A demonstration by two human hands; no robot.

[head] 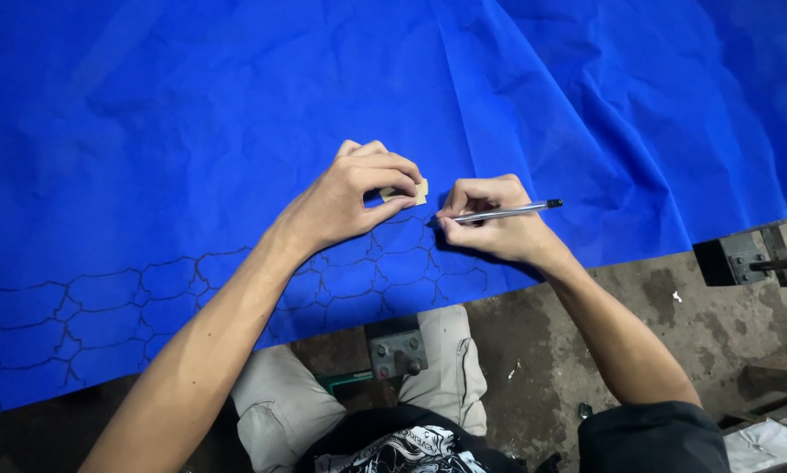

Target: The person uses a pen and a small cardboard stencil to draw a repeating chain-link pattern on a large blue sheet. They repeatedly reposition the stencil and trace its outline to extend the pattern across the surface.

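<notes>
On the blue cloth (236,131), wrinkled and inked with dark cell outlines along its near edge, the left hand (345,201) pinches a small tan template (408,193) flat; just beside it, the right hand (494,229) grips a pen (509,211).

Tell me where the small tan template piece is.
In the head view, the tan piece sits mid-frame on the blue fabric, pinched by the left hand, beside the pen.
</notes>
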